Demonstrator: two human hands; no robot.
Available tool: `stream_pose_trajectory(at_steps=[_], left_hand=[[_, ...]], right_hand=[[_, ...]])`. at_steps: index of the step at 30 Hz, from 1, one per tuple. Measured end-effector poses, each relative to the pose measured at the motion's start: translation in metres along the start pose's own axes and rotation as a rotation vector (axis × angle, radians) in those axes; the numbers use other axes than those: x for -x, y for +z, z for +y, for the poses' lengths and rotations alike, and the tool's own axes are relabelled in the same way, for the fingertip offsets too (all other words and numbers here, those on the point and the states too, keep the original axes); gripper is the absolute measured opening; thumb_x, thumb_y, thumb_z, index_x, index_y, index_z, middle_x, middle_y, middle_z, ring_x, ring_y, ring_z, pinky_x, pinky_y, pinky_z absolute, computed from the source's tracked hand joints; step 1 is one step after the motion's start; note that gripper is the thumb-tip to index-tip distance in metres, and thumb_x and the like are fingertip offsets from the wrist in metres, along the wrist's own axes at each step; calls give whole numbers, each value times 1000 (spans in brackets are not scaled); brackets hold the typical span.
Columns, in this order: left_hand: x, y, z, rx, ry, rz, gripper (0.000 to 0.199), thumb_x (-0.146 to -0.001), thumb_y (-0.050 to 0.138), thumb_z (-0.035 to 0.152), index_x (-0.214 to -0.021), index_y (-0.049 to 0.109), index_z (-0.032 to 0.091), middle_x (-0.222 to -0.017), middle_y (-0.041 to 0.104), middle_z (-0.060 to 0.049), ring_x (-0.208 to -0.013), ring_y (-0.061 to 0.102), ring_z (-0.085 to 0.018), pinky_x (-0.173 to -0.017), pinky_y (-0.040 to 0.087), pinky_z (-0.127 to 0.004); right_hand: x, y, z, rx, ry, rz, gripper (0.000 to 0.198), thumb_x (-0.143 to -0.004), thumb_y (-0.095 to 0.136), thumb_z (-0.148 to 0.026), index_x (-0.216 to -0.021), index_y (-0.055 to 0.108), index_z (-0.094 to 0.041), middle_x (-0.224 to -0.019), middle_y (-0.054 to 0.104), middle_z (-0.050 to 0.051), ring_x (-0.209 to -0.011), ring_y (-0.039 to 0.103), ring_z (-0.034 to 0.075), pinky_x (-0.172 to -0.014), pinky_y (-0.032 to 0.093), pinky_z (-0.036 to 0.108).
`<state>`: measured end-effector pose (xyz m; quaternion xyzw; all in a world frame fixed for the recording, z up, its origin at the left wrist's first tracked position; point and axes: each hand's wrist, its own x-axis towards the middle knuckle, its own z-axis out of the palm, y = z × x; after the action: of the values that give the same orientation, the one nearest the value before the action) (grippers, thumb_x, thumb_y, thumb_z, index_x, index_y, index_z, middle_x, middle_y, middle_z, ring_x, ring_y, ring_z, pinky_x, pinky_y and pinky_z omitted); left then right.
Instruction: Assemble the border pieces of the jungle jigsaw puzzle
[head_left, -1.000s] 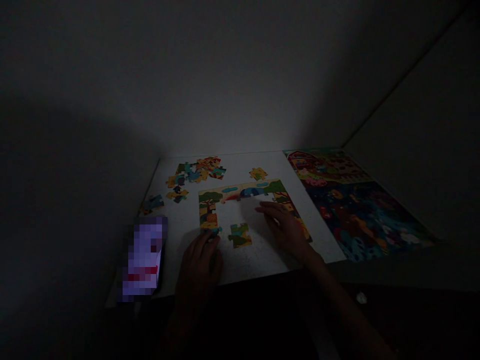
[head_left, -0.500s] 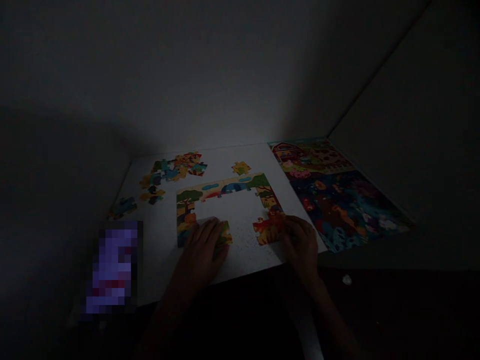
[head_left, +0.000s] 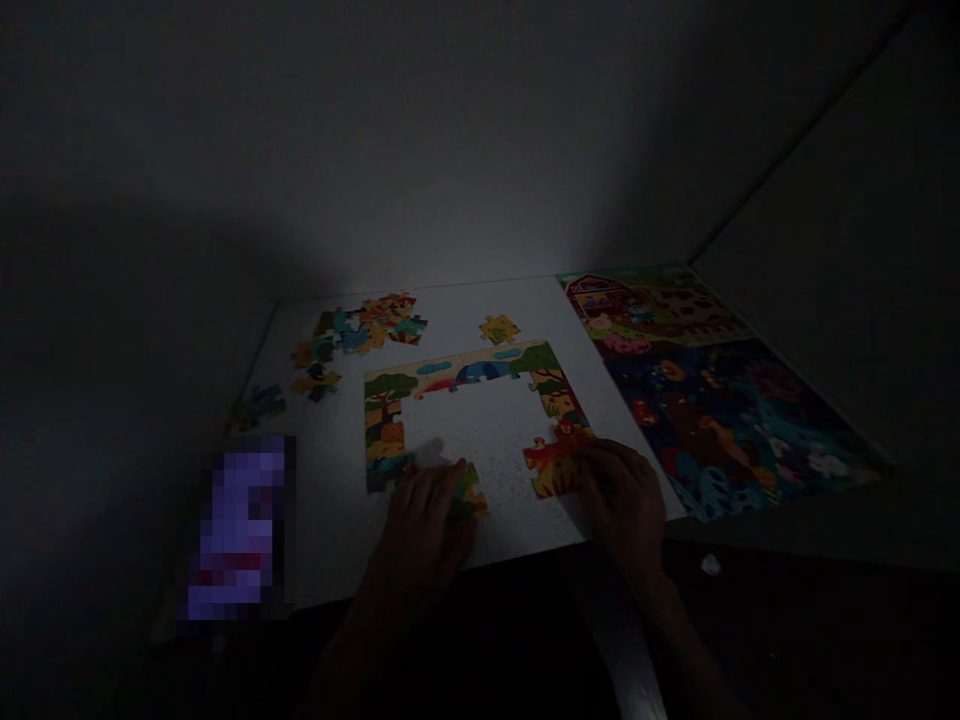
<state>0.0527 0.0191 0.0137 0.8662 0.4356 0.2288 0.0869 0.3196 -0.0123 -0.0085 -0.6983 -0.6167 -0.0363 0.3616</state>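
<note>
On the white table, a jigsaw border (head_left: 390, 385) with trees, clouds and a blue hill surrounds a bare middle. My left hand (head_left: 424, 515) is closed over a green and yellow puzzle piece (head_left: 471, 495) at the near side; its fingers partly cover the piece. At the near right corner, my right hand (head_left: 626, 495) is closed at the right edge of an orange-red puzzle piece (head_left: 555, 470). A gap of bare table separates these two pieces. The fingertips of my right hand are dim and hard to see.
Loose puzzle pieces (head_left: 375, 325) lie heaped at the back left, and one yellow piece (head_left: 499, 329) sits behind the border. Two assembled pictures, a farm (head_left: 645, 310) and a dark sea scene (head_left: 720, 420), cover the right side. A blurred purple object (head_left: 236, 530) stands front left.
My left hand has drawn the green piece slightly towards me and to the right, away from the border's left part. My right hand stays at the orange-red piece. The view has shifted slightly.
</note>
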Motion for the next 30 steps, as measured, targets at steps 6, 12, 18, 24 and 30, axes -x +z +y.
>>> stream_pose_trajectory(at_steps=[6, 12, 18, 24, 30], left_hand=[[33, -9, 12, 10, 163, 109, 34, -94, 46, 9, -122, 61, 18, -121, 68, -7, -119, 59, -20, -105, 50, -42], [60, -5, 16, -27, 138, 106, 36, -95, 43, 8, -124, 62, 16, -126, 67, -8, -122, 58, -22, -100, 55, -44], [62, -7, 13, -25, 110, 152, 35, -93, 46, 9, -123, 63, 16, -116, 68, -8, -117, 59, -22, -97, 57, -37], [56, -15, 3, -94, 126, 149, 34, -92, 50, 12, -123, 63, 17, -109, 67, -9, -111, 60, -23, -99, 55, -40], [52, -14, -1, -68, 158, 167, 32, -91, 52, 12, -122, 62, 15, -108, 68, -9, -105, 63, -21, -102, 53, -40]], right_hand=[[1, -1, 2, -17, -37, 22, 19, -93, 55, -33, -97, 69, -21, -105, 70, 11, -96, 63, 28, -83, 49, 45], [3, -2, 3, -13, -109, 35, 18, -93, 55, -32, -97, 68, -21, -101, 70, 9, -93, 63, 26, -82, 50, 43], [7, -7, 0, -47, -179, 55, 14, -91, 58, -27, -100, 68, -23, -100, 69, 8, -92, 63, 25, -80, 51, 42], [33, 4, -58, -234, -305, -104, 29, -89, 53, -14, -112, 65, -26, -102, 69, 7, -94, 64, 23, -78, 53, 38], [55, 21, -99, -276, -387, -223, 40, -87, 48, -8, -121, 62, -24, -100, 71, 6, -92, 63, 20, -76, 49, 36]])
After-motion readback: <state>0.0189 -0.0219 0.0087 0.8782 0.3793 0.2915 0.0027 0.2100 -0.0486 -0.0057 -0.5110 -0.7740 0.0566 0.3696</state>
